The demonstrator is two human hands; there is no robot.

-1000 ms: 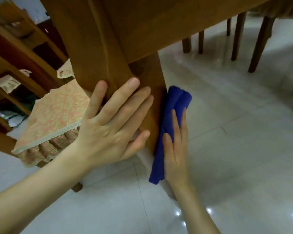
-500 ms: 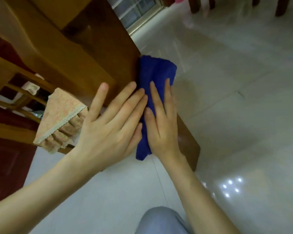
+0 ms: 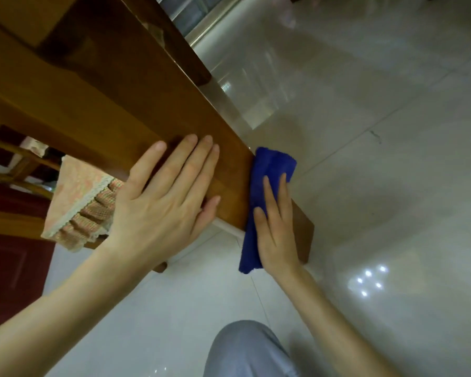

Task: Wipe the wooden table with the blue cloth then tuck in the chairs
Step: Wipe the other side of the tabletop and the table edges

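Observation:
The wooden table leg (image 3: pixel 136 104) runs from the upper left down to its foot near the floor. My left hand (image 3: pixel 163 197) lies flat on its near face, fingers straight and spread. The folded blue cloth (image 3: pixel 267 170) hangs against the leg's right side close to the foot. My right hand (image 3: pixel 276 227) presses the cloth against the wood with straight fingers. A chair with a peach patterned seat cushion (image 3: pixel 76 191) stands behind the leg at the left.
Glossy white floor tiles (image 3: pixel 378 159) spread to the right and below, with light spots reflected in them. My knee in grey trousers (image 3: pixel 245 352) shows at the bottom. A dark red panel (image 3: pixel 8 268) stands at the left. A metal-framed glass door (image 3: pixel 201 14) is at the top.
The view has tilted downward along the leg. My right hand and the cloth have slid down the leg towards its foot. My left hand stays flat on the wood.

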